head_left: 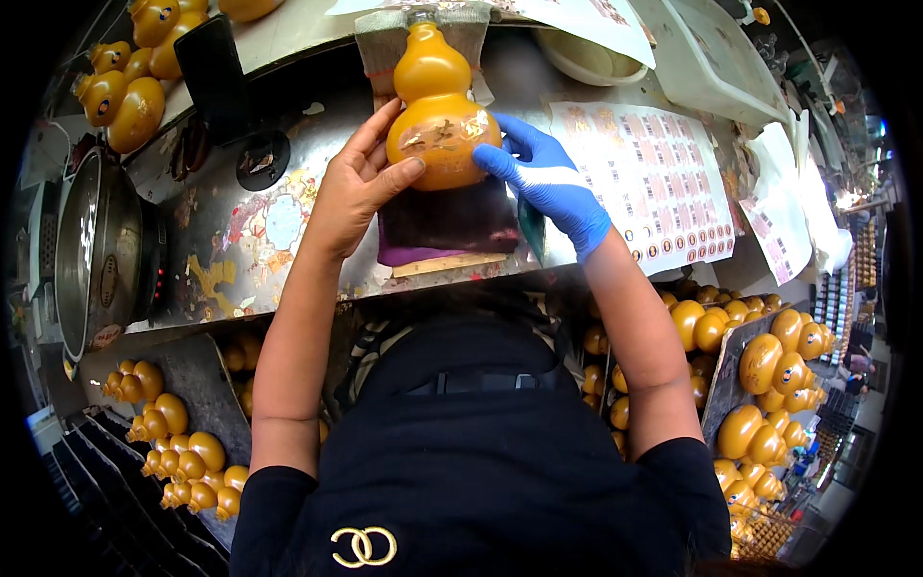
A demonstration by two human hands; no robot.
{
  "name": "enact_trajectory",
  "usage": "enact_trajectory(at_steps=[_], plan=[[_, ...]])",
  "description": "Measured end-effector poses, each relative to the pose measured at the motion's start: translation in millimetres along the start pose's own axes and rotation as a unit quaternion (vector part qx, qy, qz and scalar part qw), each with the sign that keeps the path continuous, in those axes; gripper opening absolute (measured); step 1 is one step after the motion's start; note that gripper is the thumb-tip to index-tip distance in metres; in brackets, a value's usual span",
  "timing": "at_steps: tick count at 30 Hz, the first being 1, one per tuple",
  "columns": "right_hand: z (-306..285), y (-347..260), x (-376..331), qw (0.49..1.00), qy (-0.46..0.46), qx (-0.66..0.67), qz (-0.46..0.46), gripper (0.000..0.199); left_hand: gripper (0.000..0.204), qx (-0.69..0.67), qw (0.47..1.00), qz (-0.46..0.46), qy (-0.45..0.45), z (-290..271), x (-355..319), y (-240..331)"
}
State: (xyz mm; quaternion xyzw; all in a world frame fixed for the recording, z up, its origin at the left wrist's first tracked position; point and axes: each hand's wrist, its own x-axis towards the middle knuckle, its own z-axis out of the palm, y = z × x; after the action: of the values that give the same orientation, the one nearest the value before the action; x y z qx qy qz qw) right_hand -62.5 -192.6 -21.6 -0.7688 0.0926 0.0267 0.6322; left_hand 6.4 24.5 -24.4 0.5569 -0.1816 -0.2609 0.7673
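Gourd: large orange gourd (437,106), two-lobed, lying on the bench with its neck pointing away; gold marks across the wide lower lobe; clasped from both sides at that lobe.
Left hand: bare left hand (356,188), fingers spread along the left flank of the lower lobe, thumb pressed against its near edge; closed on the gourd, not around it.
Right hand: right hand (548,183) in a blue glove, fingertips curled onto the right flank of the same lobe, opposite the left; likewise clamped on the gourd.
Under the grip: dark purple cloth (452,221) just beneath and toward the body, lying over a thin wooden board (447,264).
Beyond the grip: grey cloth pad (380,43) behind the neck of the gourd.
Surface: worn metal bench (250,231), flecked with gold and paint.
Right of the grip: printed sheet (663,183) flat on the bench, just beside the gloved wrist.
Far left of the grip: round metal pot (96,250), well apart.
Below both forearms: rows of smaller orange gourds (187,457) on the left, more gourds (769,365) on the right.
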Motion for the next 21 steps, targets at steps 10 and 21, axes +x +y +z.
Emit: enact_trajectory(at_steps=[10, 21], plan=[[1.5, 4.7, -1.5, 0.999, -0.001, 0.028, -0.019, 0.073, 0.074, 0.036, 0.999, 0.001, 0.004, -0.4, 0.1, 0.4], [3.1, -7.8, -3.2, 1.000, 0.000, -0.003, -0.001, 0.075, 0.077, 0.039, 0.999, -0.005, 0.005, -1.6, -0.1, -1.5]])
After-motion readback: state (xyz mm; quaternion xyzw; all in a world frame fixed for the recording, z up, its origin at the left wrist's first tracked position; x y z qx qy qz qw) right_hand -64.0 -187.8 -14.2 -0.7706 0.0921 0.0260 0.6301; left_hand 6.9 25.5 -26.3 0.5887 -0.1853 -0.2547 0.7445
